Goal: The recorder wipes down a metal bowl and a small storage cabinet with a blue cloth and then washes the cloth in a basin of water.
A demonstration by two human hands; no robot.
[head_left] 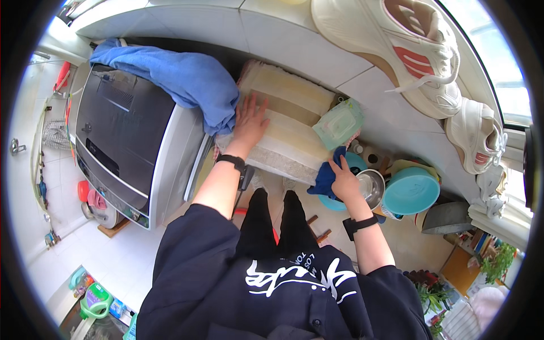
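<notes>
A cloth with cream, tan and grey stripes [289, 123] covers a low surface in front of me. My left hand [251, 123] rests palm down on its left part with the fingers spread, beside a blue towel [170, 76] that hangs over the washing machine's corner. At the cloth's right edge my right hand [345, 180] is on a dark blue cloth [325, 178], some of it bunched by the fingers. A pale green pack of wipes [340, 123] lies on the striped cloth's right end, above my right hand.
The washing machine [123, 131] stands at left. Turquoise basins [411, 191] and a metal bowl [371, 187] are at right. White sneakers [408, 55] sit on the tiled ledge [293, 46]. A green detergent bottle [95, 301] is at lower left.
</notes>
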